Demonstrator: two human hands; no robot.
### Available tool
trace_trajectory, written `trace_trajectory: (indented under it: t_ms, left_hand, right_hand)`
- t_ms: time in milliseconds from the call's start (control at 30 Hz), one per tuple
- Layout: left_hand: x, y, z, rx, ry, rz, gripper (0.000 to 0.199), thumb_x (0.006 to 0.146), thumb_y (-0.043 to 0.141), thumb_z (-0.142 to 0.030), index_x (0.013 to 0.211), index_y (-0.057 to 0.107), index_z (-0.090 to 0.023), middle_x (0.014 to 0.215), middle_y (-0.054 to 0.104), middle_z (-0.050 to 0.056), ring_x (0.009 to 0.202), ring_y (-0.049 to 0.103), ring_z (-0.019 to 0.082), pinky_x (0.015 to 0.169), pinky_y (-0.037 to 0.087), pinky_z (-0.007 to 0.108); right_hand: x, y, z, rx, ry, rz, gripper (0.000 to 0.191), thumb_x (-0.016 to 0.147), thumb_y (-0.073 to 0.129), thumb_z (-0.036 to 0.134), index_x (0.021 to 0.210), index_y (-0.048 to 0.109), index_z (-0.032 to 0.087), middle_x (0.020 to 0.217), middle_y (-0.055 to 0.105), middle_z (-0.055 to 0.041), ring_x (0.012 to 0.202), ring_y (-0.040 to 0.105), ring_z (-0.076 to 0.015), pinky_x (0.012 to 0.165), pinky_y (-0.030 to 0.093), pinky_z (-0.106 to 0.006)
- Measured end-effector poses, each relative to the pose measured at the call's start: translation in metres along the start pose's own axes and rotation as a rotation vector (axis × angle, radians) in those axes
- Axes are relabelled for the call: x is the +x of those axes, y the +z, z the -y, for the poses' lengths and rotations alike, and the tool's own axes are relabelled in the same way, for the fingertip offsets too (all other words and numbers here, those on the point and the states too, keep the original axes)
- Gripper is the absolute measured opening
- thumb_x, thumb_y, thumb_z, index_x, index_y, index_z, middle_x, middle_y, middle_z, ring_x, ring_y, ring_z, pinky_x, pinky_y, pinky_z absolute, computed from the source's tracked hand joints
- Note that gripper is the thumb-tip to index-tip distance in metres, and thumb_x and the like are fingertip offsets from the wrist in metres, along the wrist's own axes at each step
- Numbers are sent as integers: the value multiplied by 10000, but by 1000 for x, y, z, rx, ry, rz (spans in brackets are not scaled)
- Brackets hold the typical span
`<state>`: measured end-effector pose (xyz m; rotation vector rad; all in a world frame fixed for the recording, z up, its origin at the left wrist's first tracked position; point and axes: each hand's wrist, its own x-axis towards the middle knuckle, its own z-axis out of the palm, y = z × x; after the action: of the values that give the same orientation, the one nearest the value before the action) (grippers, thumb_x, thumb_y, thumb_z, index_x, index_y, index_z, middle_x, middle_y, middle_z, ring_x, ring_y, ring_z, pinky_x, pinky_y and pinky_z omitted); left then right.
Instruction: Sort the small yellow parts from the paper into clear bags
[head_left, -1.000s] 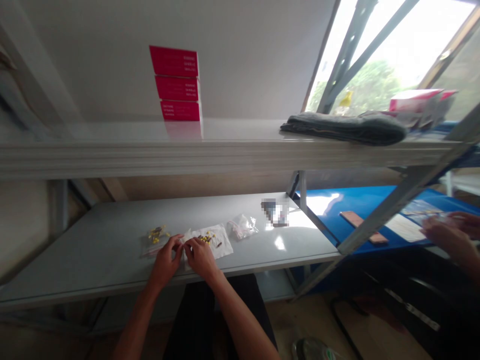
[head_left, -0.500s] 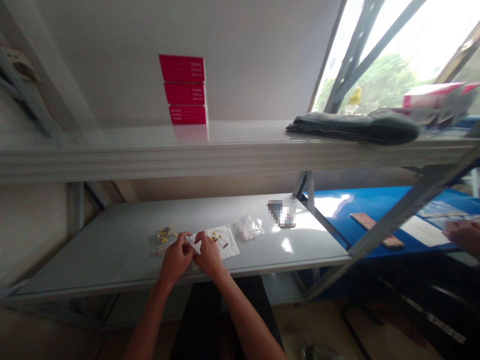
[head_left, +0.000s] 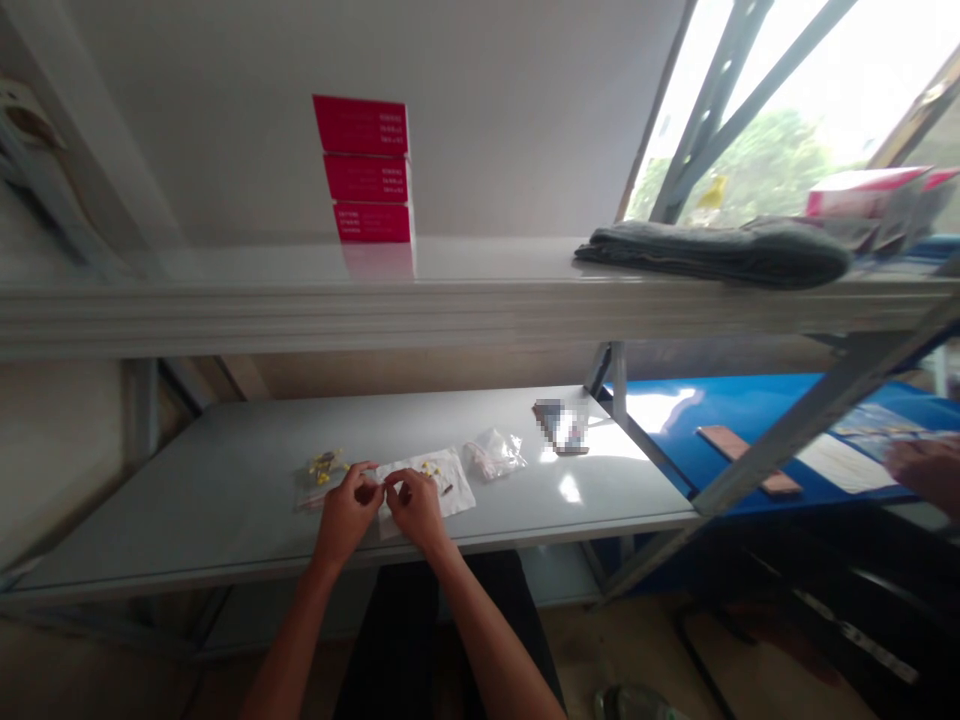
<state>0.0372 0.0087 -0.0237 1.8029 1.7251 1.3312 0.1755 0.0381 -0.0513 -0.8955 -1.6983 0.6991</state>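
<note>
- Yellow pieces [head_left: 324, 468], in or on a clear bag [head_left: 310, 500]: ten o'clock from the left hand [head_left: 351, 508].
- Left hand: fingers curled; cannot tell what they grasp; light, steady pressure suits.
- Right hand [head_left: 415, 508]: fingers bent opposite, grasp also unclear; working low over the white sheet [head_left: 460, 490] would catch drops.
- Loose pieces [head_left: 430, 468]: on it, one o'clock.

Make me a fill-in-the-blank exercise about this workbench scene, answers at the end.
The stack of bright red rectangular boxes has ____ boxes.
The folded grey cloth lies to the ____ of that stack.
From this view, the bare right hand partly covers a flat ____ sheet.
The flat pinkish rectangular object rests on a glossy ____ surface.

Answers: three, right, white, blue.
</note>
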Motion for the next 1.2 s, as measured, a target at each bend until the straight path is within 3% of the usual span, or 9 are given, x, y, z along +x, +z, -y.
trace_trajectory:
  t_ms: [200,333,533,667,800,900,967,1100,1200]
  left_hand:
    - [-1,-7,0,115,20,30,212,749,592,-246,960,580,-225,611,613,-60,564,620,156,598,472,250]
    - [-5,-12,2,148,43,12,143,773,596,-253,912,576,-226,617,597,-55,563,600,153,589,468,251]
    - [2,-12,33,10,-5,-159,402,897,527,-523,1110,620,-196,1112,698,110,977,683,240,872,542,378]
    - [13,-9,42,-148,-57,-37,527,898,493,-594,1219,599,-189,1159,703,129,1141,645,267,1014,484,439]
    - [20,-3,36,-383,-125,90,499,900,534,-555,1213,588,-170,882,734,69,894,707,222,828,559,360]
    - [23,2,34,-459,-172,33,438,869,592,-535,1094,597,-159,774,683,27,641,660,167,574,525,268]
    - [26,4,33,-442,-168,8,408,859,600,-531,1030,597,-161,748,664,17,571,624,145,500,479,237]
    - [30,6,28,-314,-99,38,361,861,575,-498,998,624,-168,705,665,13,526,604,137,488,459,232]
    - [34,8,21,-201,-34,89,328,874,545,-449,1016,659,-176,690,684,10,549,627,152,562,492,257]
  right_hand:
    - [3,2,-7,-40,97,-93,149,766,560,89,815,657,191,703,614,24,583,502,-127,622,382,-241]
    - [3,-3,-3,14,26,-81,165,853,534,118,808,674,191,762,574,-3,674,515,-144,651,378,-248]
    - [4,-5,-9,133,-49,-18,392,908,455,88,1066,776,248,848,538,-31,782,535,-160,716,403,-263]
    - [6,-5,-11,158,-71,23,468,908,428,71,1213,725,266,851,524,-24,793,528,-157,736,410,-266]
    - [5,-7,-7,139,-22,-36,395,921,441,118,1171,728,224,869,572,-31,791,549,-160,725,428,-267]
    - [6,-11,-4,142,103,-166,272,954,449,210,1049,704,192,882,634,-37,754,577,-161,676,451,-263]
    - [8,-18,-4,147,161,-199,251,971,457,275,1114,643,188,898,665,-35,686,577,-147,628,463,-252]
    - [17,-37,-12,76,93,-44,457,912,586,330,1348,518,209,1039,703,-46,608,561,-113,604,481,-237]
    - [22,-48,-22,9,79,50,434,857,631,300,1281,611,207,991,721,-35,590,538,-109,623,479,-245]
